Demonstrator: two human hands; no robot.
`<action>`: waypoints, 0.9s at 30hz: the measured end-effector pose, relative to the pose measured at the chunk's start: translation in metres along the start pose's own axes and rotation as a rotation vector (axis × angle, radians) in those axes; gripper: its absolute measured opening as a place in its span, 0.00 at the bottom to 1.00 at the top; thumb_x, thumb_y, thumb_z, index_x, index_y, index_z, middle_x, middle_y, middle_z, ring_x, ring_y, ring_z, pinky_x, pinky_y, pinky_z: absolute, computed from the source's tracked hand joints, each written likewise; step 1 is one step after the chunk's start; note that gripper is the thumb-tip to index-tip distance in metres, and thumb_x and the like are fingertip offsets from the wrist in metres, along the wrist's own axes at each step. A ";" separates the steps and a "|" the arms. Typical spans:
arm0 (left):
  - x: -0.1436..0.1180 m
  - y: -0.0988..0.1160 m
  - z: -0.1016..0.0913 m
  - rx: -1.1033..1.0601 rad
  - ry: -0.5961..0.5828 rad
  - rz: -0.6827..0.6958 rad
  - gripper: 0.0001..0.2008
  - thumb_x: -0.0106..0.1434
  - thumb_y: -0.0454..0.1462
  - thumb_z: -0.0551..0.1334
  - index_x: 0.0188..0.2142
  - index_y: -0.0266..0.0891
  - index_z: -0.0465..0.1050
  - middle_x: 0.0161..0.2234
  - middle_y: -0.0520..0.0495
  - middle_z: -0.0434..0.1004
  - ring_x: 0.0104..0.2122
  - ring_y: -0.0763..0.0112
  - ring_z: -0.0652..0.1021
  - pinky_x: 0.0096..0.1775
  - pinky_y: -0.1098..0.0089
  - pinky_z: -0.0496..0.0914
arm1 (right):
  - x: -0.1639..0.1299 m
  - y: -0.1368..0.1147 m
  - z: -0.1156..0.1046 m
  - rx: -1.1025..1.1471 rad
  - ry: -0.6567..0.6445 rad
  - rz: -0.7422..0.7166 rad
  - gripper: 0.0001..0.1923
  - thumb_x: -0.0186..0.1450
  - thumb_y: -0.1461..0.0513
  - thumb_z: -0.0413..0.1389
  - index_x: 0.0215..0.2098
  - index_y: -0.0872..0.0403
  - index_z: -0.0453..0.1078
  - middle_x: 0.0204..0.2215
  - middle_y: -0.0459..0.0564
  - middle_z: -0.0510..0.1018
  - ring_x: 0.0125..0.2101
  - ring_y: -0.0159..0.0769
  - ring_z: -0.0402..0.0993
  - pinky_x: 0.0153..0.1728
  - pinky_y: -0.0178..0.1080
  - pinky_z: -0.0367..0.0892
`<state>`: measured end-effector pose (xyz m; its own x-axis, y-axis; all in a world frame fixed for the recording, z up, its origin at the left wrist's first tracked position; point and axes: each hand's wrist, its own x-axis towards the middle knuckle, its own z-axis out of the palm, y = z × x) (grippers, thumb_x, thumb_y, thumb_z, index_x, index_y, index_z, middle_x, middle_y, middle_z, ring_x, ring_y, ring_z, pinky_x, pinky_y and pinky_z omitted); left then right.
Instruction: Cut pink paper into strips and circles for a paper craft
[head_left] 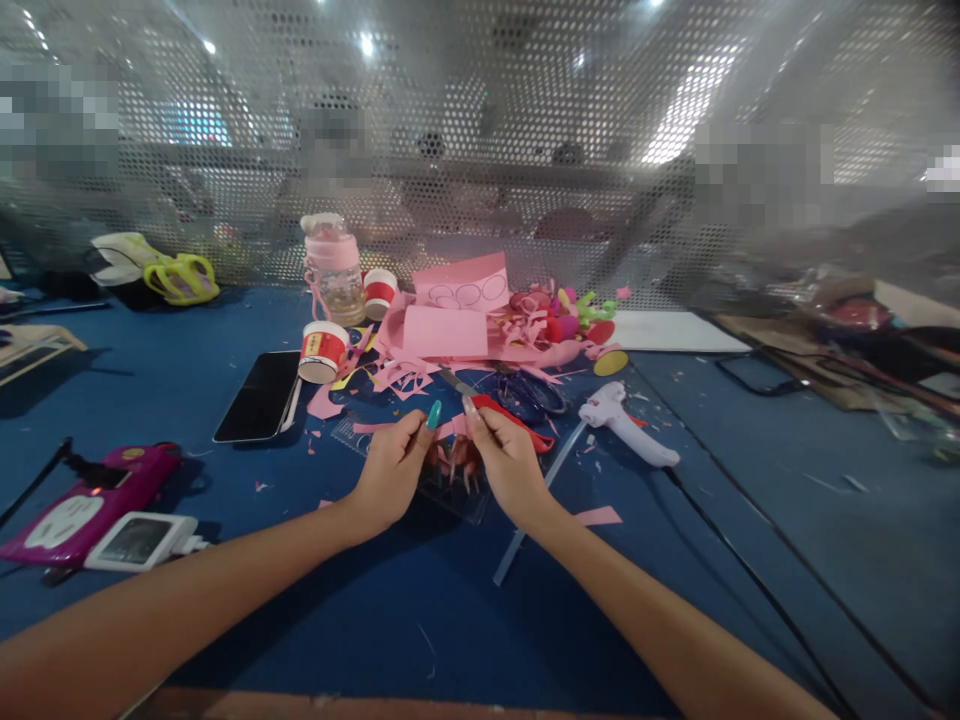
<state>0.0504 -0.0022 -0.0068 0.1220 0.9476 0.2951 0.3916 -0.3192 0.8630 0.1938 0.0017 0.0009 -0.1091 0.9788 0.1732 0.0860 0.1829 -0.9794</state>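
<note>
1. Both hands, left hand (391,468) and right hand (508,462), pinch a pink paper strip (452,428) between fingertips, mid-bench.
2. Paper looks light, floppy, tearable; best held by its ends.
3. Red scissors (517,418), a glue gun (626,422) and pink scraps (450,330) crowd just behind; a phone (259,396) lies toward the left edge.

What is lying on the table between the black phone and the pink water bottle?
In the head view, a red-and-white paper cup lies tipped on its side between the black phone and the pink water bottle.
</note>
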 end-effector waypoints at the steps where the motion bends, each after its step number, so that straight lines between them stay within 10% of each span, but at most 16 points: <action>1: 0.000 0.000 -0.001 0.003 -0.001 0.001 0.15 0.66 0.42 0.48 0.25 0.39 0.60 0.19 0.56 0.63 0.20 0.76 0.65 0.24 0.74 0.58 | 0.000 0.000 0.000 -0.032 -0.004 -0.009 0.20 0.61 0.46 0.48 0.23 0.53 0.61 0.15 0.43 0.70 0.14 0.29 0.65 0.14 0.32 0.61; 27: 0.000 0.003 -0.002 0.083 0.028 0.112 0.16 0.67 0.40 0.44 0.24 0.39 0.59 0.20 0.55 0.60 0.21 0.75 0.62 0.25 0.73 0.56 | -0.010 -0.006 0.008 -0.241 -0.061 -0.078 0.20 0.66 0.51 0.45 0.20 0.51 0.54 0.11 0.40 0.63 0.13 0.27 0.61 0.16 0.31 0.57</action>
<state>0.0501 -0.0032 -0.0032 0.1445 0.9049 0.4003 0.4513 -0.4203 0.7872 0.1867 -0.0096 0.0038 -0.1830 0.9550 0.2333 0.3079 0.2810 -0.9090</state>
